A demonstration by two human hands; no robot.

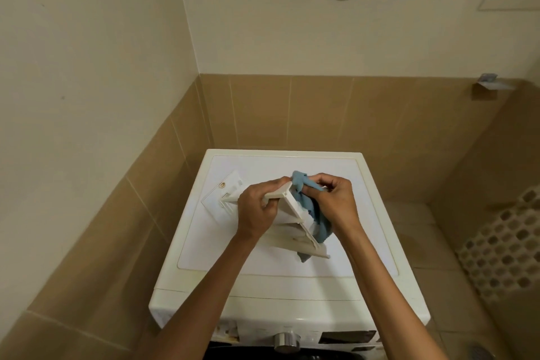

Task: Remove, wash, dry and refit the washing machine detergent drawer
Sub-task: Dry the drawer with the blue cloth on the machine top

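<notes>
On the washing machine [292, 280] top the white detergent drawer [287, 213] stands tilted on end, the left hand [257, 210] at its nine o'clock gripping its upper edge, the right hand [336, 202] at three o'clock pinching a blue cloth [321, 226] against it.

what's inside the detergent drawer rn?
A blue cloth, pressed in by the right hand; left hand grips the drawer. Compartment interiors are hidden by cloth and drawer wall.

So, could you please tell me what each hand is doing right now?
Left hand: grips the drawer.
Right hand: pinches the blue cloth.
</notes>
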